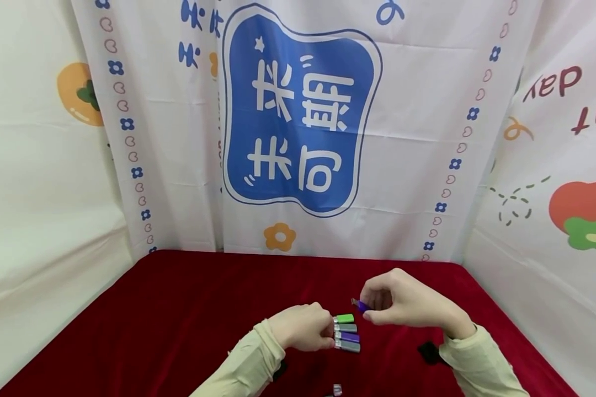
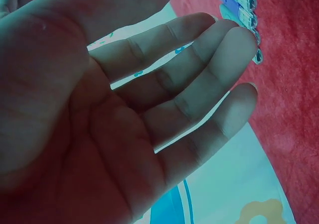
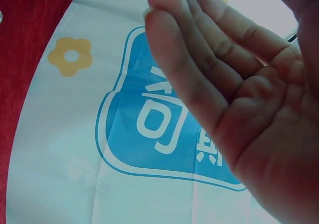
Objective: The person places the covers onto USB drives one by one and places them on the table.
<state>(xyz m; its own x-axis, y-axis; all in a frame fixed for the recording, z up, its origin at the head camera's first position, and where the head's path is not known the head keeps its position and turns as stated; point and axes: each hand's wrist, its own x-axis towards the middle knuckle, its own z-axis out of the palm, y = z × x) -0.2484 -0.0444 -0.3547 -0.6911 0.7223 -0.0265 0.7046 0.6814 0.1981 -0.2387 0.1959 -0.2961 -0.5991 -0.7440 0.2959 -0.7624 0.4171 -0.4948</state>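
Several USB flash drives lie side by side in a short row on the red cloth in the head view: a green flash drive [image 1: 345, 318], a grey one [image 1: 346, 328], a purple one [image 1: 348, 337] and another grey one [image 1: 349, 347]. At the row's left end is my left hand [image 1: 303, 327], its fingers loosely bent and apart from the thumb in the left wrist view; whether the fingertips touch the drives is unclear. My right hand [image 1: 402, 300] pinches a separate purple flash drive [image 1: 362, 306], metal plug pointing left, above and right of the row.
Red cloth [image 1: 179, 309] covers the table, with white printed curtains [image 1: 407, 165] behind and at both sides. A small silver-ended item [image 1: 337, 389] lies at the front edge of view. Beside the right sleeve sits a black object [image 1: 429, 353].
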